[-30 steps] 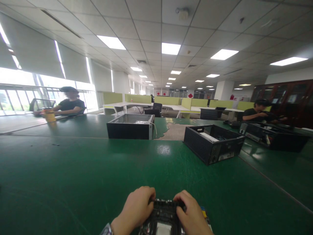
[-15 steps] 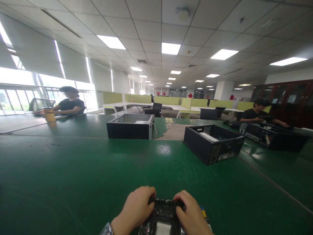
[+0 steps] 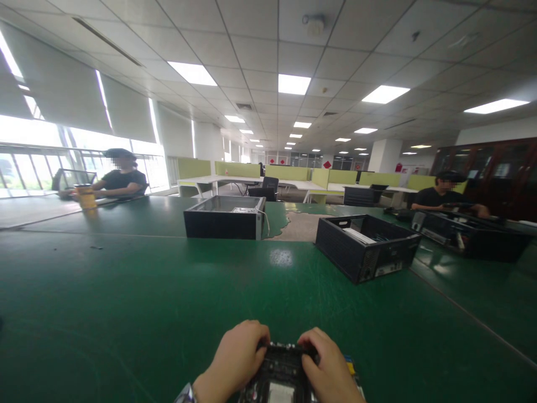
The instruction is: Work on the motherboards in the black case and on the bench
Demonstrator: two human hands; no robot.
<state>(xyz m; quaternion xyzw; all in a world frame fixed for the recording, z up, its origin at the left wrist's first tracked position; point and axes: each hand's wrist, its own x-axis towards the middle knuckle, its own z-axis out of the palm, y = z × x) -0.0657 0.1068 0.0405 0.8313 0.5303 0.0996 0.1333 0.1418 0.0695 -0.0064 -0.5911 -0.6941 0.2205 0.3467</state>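
Observation:
At the bottom of the head view a dark computer motherboard (image 3: 284,366) lies on the green tabletop (image 3: 168,313), with a pale square in its middle and a blue and yellow part at its right side. Its near portion runs out of the picture. My left hand (image 3: 238,354) grips the far left corner, thumb and fingers bent round the edge. On the far right corner my right hand (image 3: 329,365) holds in the same way, its fingers curled and partly hidden. A watch (image 3: 185,393) shows at my left wrist.
Ahead stand open black computer cases: one at centre left (image 3: 222,224), one at centre right (image 3: 367,252), another at far right (image 3: 474,235). A person (image 3: 121,182) sits at the far left behind an amber container (image 3: 86,197). Another person (image 3: 440,196) works behind the rightmost case.
My hands and the motherboard stay almost in place. The person at the far right has shifted their arms slightly.

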